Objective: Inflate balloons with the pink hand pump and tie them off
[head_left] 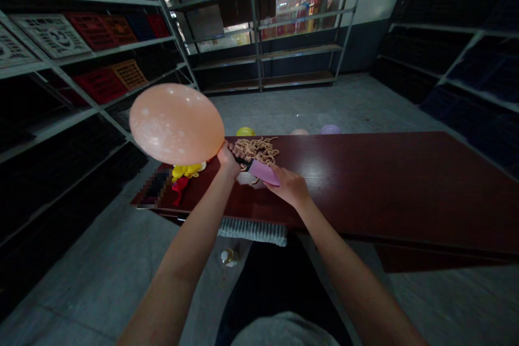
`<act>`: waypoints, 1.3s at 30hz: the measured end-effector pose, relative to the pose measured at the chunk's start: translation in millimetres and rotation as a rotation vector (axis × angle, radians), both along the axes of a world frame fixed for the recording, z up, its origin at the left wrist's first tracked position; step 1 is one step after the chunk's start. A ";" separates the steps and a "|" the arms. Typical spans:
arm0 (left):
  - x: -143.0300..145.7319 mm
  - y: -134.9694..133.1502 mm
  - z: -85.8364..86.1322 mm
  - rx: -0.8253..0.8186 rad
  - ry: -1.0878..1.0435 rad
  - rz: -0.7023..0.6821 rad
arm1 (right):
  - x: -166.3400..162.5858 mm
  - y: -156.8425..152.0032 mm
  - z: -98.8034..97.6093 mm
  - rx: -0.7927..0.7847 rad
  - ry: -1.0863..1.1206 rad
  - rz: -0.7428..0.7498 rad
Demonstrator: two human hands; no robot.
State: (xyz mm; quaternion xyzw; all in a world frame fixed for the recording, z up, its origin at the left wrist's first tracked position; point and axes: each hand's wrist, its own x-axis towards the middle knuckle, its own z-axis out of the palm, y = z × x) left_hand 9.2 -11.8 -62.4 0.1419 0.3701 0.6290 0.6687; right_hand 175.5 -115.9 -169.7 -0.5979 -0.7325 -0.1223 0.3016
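Note:
A large inflated peach balloon (176,123) floats out to the left above the table, its neck end at my left hand (229,158). That hand is closed around the neck, where the black nozzle end of a balloon pump meets it. My right hand (288,186) is wrapped around the far end of the pink-purple balloon pump (263,171). Behind the pump lies a heap of thin beige uninflated balloons or cords (259,146); which, I cannot tell. Flat yellow balloons (186,172) and a red one (179,189) lie left of my left hand.
The dark red table (365,184) stretches to the right. A blurred-out dark object (156,189) lies at its left corner. Yellow (245,131) and purple (330,129) balloons show beyond the far edge. A bottle (228,257) stands on the floor. Shelves with crates (101,84) line the left.

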 end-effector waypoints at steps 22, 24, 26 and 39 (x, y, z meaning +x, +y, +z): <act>-68.5 -28.2 95.5 0.330 0.080 0.150 | 3.4 -6.5 4.7 -0.003 0.129 0.123; -49.4 -29.5 99.8 0.373 0.081 0.147 | 5.7 -6.3 3.4 -0.011 0.154 0.080; -28.6 -26.8 97.5 0.391 0.091 0.132 | 7.4 -5.2 1.7 -0.023 0.171 0.048; 49.3 -21.1 25.2 0.262 0.118 -0.007 | 8.7 -2.3 1.6 -0.030 0.162 -0.074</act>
